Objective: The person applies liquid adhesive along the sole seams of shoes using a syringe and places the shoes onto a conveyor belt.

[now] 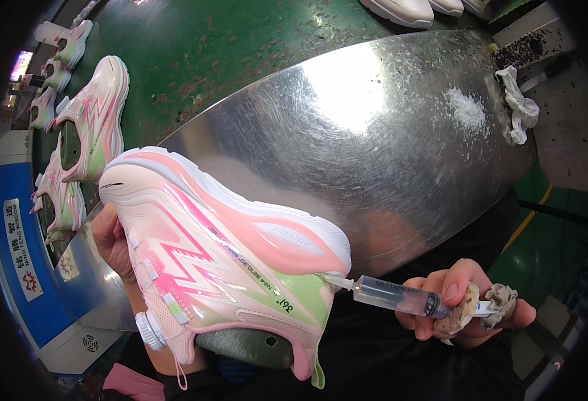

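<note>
The pink, white and green shoe (234,250) is held on its side, toe to the upper left, heel to the lower right, sole facing the upper right. A dark form (250,346) fills its opening; a white dial (150,331) sits on the upper.

The left hand (112,247) grips the shoe from its left side, just below the toe; the thumb side is visible, the remaining fingers are hidden behind the upper. The shoe lies to the right of this hand and to the left of the right hand (460,291). The right hand is closed around a clear syringe (397,297), pale wrapping at its rear end. The syringe's nozzle is at the heel, by the line between upper and sole; contact appears made.

Beyond the shoe is a scratched metal plate (274,134); whether the two touch cannot be determined. On the plate: white flakes (468,110) and, at its right edge, a crumpled white cloth (520,107). Further out, similar shoes (98,120) stand at left beside a worn green surface (174,60).
</note>
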